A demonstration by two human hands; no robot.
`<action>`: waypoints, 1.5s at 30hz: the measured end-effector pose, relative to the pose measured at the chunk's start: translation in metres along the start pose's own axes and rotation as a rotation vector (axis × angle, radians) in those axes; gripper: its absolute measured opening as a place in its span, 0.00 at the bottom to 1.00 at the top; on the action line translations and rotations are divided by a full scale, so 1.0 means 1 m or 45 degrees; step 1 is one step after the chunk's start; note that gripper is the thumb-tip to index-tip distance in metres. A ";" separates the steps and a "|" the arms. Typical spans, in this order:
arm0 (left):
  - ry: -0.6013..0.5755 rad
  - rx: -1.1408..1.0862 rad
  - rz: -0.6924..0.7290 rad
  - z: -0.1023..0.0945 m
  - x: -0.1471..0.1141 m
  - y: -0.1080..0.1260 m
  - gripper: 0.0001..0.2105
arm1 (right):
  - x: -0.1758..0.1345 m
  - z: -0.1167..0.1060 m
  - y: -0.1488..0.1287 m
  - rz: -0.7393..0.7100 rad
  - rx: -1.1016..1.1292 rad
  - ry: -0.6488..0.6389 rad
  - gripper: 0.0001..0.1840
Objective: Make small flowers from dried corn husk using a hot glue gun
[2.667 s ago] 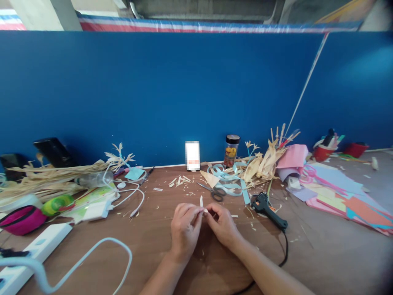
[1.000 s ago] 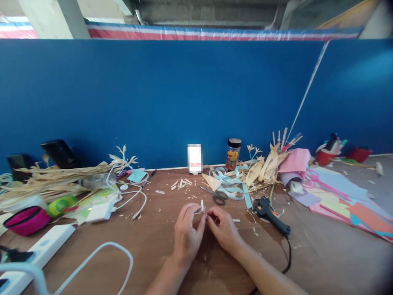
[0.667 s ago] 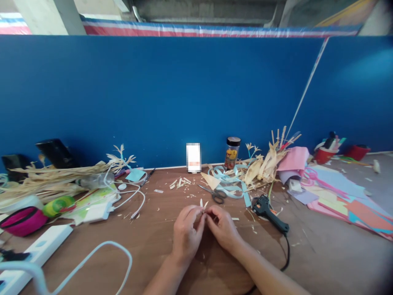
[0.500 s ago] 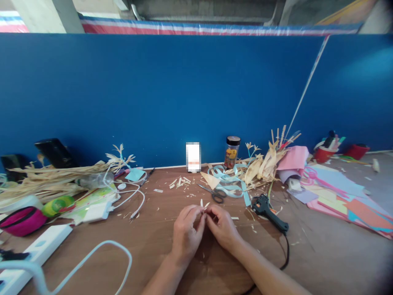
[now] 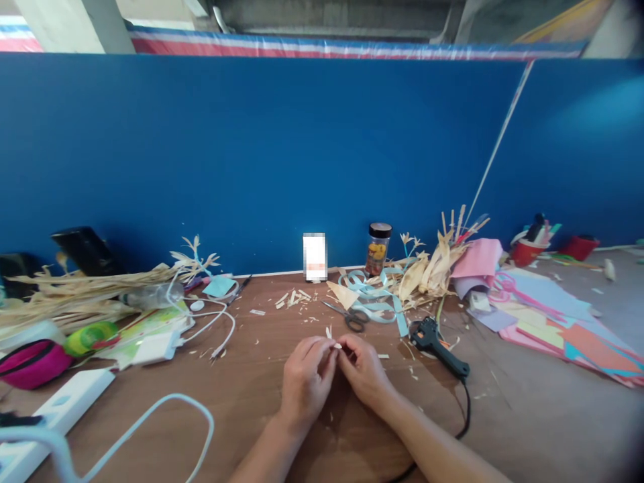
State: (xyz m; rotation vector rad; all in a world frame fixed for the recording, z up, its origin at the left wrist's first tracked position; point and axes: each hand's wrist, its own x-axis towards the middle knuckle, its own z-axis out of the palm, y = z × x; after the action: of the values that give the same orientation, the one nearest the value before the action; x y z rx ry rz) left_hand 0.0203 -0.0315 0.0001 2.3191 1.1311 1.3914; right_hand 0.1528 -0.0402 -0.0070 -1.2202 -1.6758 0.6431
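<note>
Over the middle of the table, my left hand (image 5: 308,379) and my right hand (image 5: 368,376) meet at their fingertips. Both are closed in a pinch around a small pale strip (image 5: 329,332), which looks like dried corn husk. One end of it sticks up above the left fingers; most of the rest is hidden by the fingertips. Dark-handled scissors (image 5: 356,322) lie just beyond the hands. A black glue gun (image 5: 439,347) rests to the right of my right hand, its cord running under the right forearm. Cut pale slivers (image 5: 292,299) are scattered farther back.
A lidded jar (image 5: 378,249) and light blue ribbon (image 5: 372,308) stand among dried husks (image 5: 427,278) at the back right. Coloured paper (image 5: 563,329) covers the far right. At left are a power strip (image 5: 55,419), white cables (image 5: 206,409) and a pink pouch (image 5: 33,364).
Two pale tips stood apart above the fingers before; now one stands upright and the other is lower, at the right fingertips. The hands have barely moved, and the view has shifted slightly.
</note>
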 end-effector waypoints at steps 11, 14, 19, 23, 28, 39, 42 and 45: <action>0.231 -0.053 -0.157 -0.003 0.001 0.008 0.20 | 0.003 0.000 -0.001 0.032 0.101 0.068 0.06; 0.315 -0.417 -0.412 -0.002 0.003 0.005 0.18 | 0.003 -0.001 0.001 0.071 0.154 0.108 0.08; 0.174 -1.200 -1.076 0.000 0.006 -0.005 0.15 | 0.003 -0.004 0.000 0.053 0.158 0.113 0.08; 0.059 -1.339 -1.203 0.000 0.006 -0.003 0.14 | 0.003 -0.004 -0.002 0.031 0.113 0.070 0.08; 0.015 -1.301 -1.115 0.001 0.006 0.001 0.11 | 0.005 -0.003 -0.003 0.002 0.099 0.047 0.07; 0.003 -1.278 -1.175 0.001 0.007 0.002 0.12 | 0.004 -0.002 0.000 0.018 0.182 0.092 0.07; -0.003 -1.227 -1.200 -0.001 0.007 0.003 0.13 | 0.006 -0.002 0.005 0.054 0.210 0.118 0.08; -0.048 -1.214 -1.176 -0.002 0.006 0.003 0.12 | 0.006 -0.002 0.006 0.058 0.208 0.103 0.08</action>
State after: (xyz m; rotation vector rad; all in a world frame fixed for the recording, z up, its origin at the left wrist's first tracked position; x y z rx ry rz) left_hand 0.0217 -0.0292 0.0066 0.9512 0.9783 1.1009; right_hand 0.1571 -0.0326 -0.0087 -1.1547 -1.5020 0.7339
